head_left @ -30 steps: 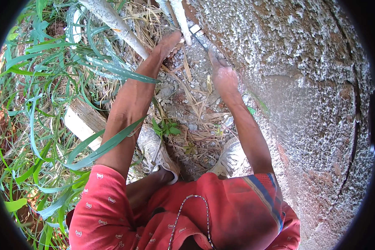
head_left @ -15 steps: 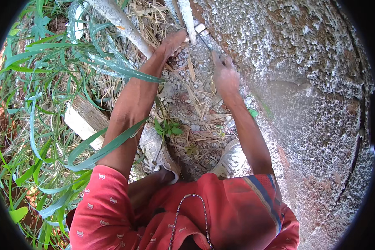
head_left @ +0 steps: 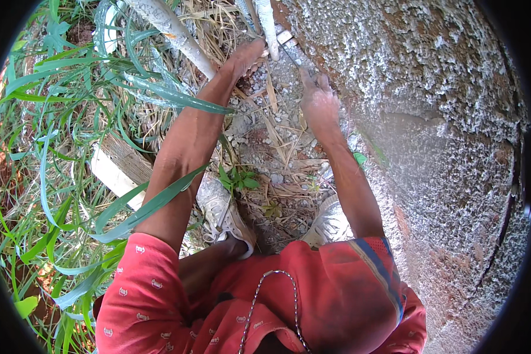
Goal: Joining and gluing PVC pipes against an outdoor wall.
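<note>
Person in a red cloth shirt printed with small white motifs (head_left: 141,289)
The left sleeve (head_left: 153,253) ends in a plain hem; smooth red cloth over the lap (head_left: 336,289) shows dark smudges and a slanting tan-and-blue band (head_left: 379,265) near its edge; a thin dark-and-silver beaded cord (head_left: 293,283) loops down the chest; the off-white laced shoes (head_left: 219,206) look scuffed and dusty.

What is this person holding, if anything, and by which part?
The right hand holds a thin dark rod by its near end. The left hand is beside a white pole; whether it grips anything can't be told.
</note>
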The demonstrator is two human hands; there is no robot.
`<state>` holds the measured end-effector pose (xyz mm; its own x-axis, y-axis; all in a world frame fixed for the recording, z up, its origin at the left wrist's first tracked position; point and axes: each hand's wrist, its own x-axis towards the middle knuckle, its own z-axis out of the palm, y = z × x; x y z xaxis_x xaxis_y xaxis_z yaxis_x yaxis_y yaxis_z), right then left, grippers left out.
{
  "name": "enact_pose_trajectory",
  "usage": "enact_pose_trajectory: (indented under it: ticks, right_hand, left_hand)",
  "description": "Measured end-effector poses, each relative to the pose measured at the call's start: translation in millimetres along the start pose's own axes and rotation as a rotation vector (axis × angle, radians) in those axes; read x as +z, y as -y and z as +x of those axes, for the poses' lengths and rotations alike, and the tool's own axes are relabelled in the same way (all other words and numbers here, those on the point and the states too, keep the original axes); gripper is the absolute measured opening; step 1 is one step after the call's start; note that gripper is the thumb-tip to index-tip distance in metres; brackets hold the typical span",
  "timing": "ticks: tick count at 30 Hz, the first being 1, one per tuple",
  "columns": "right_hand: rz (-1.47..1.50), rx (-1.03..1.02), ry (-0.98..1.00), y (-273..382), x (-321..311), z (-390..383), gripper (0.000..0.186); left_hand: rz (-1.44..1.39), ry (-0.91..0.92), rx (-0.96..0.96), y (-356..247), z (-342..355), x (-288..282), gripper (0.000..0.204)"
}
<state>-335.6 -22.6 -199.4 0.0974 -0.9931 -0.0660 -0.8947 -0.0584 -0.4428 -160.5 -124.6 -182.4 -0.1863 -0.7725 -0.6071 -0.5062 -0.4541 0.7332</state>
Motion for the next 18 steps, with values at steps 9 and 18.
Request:
enact_pose_trajectory:
  ticks: [9,18]
  right_hand:
    - [-0.163,-0.119,-0.216,-5,-1,3,0.049]
    - [-0.116,-0.096,-0.176,-10,8,3,0.05]
  left_hand:
    - [0.07,-0.046,0.028,6,9,-3,0.029]
    - [0.138,-0.07,0.072,15,16,-6,0.031]
